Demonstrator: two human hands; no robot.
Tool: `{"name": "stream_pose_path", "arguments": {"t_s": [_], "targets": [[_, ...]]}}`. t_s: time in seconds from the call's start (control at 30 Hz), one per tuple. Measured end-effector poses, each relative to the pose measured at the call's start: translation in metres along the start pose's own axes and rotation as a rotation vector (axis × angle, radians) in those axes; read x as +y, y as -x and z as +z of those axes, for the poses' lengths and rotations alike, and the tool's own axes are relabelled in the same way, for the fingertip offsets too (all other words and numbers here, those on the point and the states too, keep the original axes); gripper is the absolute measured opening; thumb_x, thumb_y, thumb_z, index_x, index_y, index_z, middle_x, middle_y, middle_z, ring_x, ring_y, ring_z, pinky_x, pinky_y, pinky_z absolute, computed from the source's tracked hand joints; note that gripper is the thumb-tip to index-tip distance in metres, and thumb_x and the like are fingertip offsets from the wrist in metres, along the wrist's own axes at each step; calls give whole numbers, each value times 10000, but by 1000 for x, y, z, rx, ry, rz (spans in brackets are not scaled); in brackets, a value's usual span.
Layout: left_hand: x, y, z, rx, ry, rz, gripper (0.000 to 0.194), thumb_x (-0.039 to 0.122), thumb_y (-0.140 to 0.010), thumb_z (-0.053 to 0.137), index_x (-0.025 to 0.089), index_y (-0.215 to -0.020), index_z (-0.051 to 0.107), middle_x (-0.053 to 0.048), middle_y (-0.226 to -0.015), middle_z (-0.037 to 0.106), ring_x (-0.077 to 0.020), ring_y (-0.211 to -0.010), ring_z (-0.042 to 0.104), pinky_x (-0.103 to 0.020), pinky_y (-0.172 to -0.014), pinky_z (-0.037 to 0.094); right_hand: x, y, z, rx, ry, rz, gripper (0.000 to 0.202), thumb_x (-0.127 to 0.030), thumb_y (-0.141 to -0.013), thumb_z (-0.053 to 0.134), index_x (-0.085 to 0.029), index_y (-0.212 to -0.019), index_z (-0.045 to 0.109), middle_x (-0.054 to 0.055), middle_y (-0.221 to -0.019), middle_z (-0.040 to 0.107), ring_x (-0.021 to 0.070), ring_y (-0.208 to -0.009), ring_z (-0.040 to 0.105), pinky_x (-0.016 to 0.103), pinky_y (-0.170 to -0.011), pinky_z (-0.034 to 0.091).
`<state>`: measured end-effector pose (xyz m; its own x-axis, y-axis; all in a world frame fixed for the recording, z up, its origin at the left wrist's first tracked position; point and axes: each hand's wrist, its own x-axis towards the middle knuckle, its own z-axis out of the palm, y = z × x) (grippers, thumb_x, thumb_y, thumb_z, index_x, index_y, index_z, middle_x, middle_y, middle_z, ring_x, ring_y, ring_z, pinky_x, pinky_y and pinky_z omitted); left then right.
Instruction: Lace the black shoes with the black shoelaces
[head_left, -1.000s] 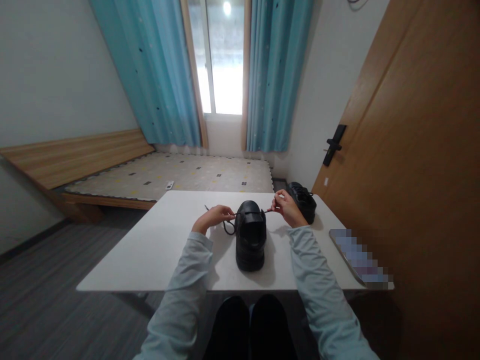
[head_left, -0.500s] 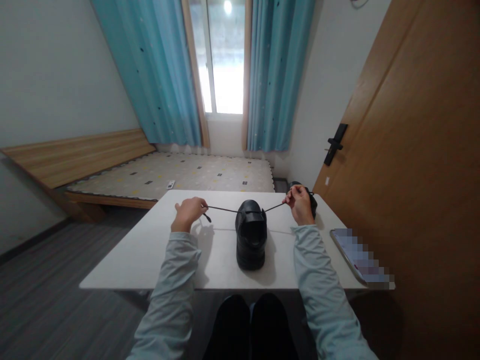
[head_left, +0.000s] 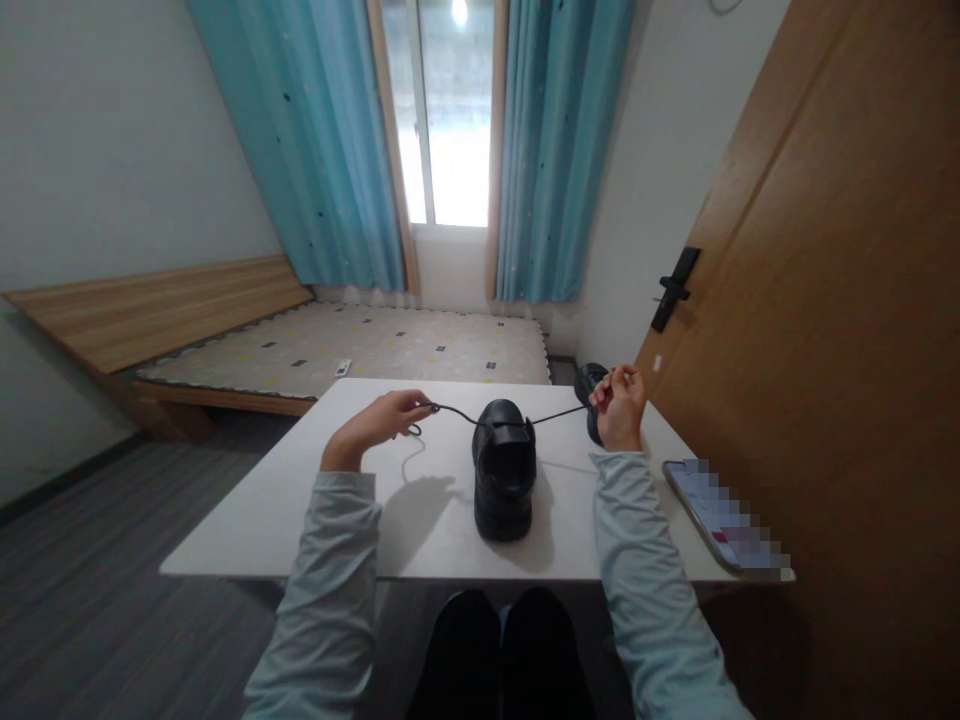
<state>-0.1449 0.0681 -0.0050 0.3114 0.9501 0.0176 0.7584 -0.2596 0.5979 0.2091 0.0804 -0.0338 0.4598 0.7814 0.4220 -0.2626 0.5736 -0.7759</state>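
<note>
Lace (head_left: 559,414) first, since both hands are on it: it comes out on either side at the top of the shoe (head_left: 504,480), a bit below the middle of the frame. Left hand (head_left: 386,418), left of centre, has thumb and fingertips pinched together on one side, with a loose bit dangling below. Right hand (head_left: 621,412), right of centre, looks pinched on the other side, though the curled fingers hide the exact grip. That right run is pretty straight, so I'd guess it's under some tension; the left one bows, so there's slack there. Having the hands well apart probably stops the two sides tangling.

Shoe's upright between them, heel toward the bottom of the frame, toe toward the window (head_left: 454,150). Makes sense imo: it points the way you'd wear it, so each hand gets its own side. Table (head_left: 225,548) takes the weight, so neither hand has to.

Second shoe (head_left: 590,378) is partly behind the right hand, likely parked there for elbow room. Phone (head_left: 720,520), I think, lies at the table's lower right, off to the side. Beyond: bed (head_left: 390,335) at left, blue curtains (head_left: 322,150) up top, door (head_left: 832,300) on the right.
</note>
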Motion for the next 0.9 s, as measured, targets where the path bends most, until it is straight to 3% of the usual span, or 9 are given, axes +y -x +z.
{"name": "stream_pose_path", "arguments": {"t_s": [0.13,0.2,0.27,0.4,0.5,0.63,0.8,0.9], "targets": [[37,6,4,34,-2,175,273,394,-828,495,166,-824,646,-21,-748,644,-131,-682,560,-219,-626,420,1,11,12,-232,152,52,263,-458,-769,633,-237,-812,498,-71,-570,408,63,-412,344,197,-369,245],[55,8,8,57,33,256,257,399,-812,551,173,-889,644,-10,-762,650,-130,-704,566,-222,-647,426,0,20,20,-392,220,99,263,-445,-740,667,-211,-820,577,-63,-552,429,65,-429,356,202,-385,249],[70,8,13,99,75,293,213,359,-806,579,166,-875,634,-4,-732,646,-123,-677,568,-218,-624,428,0,29,28,-553,302,143,300,-416,-738,675,-189,-934,653,-47,-582,485,69,-461,370,206,-420,265],[90,5,25,246,109,415,118,264,-823,577,176,-848,651,-1,-799,685,-122,-742,601,-221,-681,448,0,42,41,-788,437,125,328,-349,-723,709,-193,-1011,709,-14,-660,580,108,-589,465,232,-552,359],[100,2,33,254,152,469,132,251,-829,583,192,-916,663,7,-849,710,-124,-774,630,-218,-700,463,1,48,47,-882,511,68,269,-348,-731,714,-201,-955,735,-3,-673,605,121,-602,471,246,-584,371],[105,2,37,320,111,435,132,254,-836,586,202,-912,681,5,-837,723,-129,-769,648,-216,-709,465,1,53,52,-895,534,-14,201,-387,-761,689,-197,-786,750,19,-709,626,131,-639,504,251,-609,387],[86,6,21,478,-132,264,212,346,-861,553,195,-885,700,-50,-851,724,-172,-767,637,-265,-716,435,8,46,46,-705,497,1,286,-446,-703,720,-168,-764,748,37,-681,652,126,-574,496,248,-524,361],[64,14,3,360,-211,164,276,422,-832,567,197,-843,727,-58,-787,719,-181,-716,623,-260,-651,407,12,40,41,-606,534,0,291,-436,-691,721,-156,-770,745,36,-651,665,112,-522,465,244,-491,339]]}}
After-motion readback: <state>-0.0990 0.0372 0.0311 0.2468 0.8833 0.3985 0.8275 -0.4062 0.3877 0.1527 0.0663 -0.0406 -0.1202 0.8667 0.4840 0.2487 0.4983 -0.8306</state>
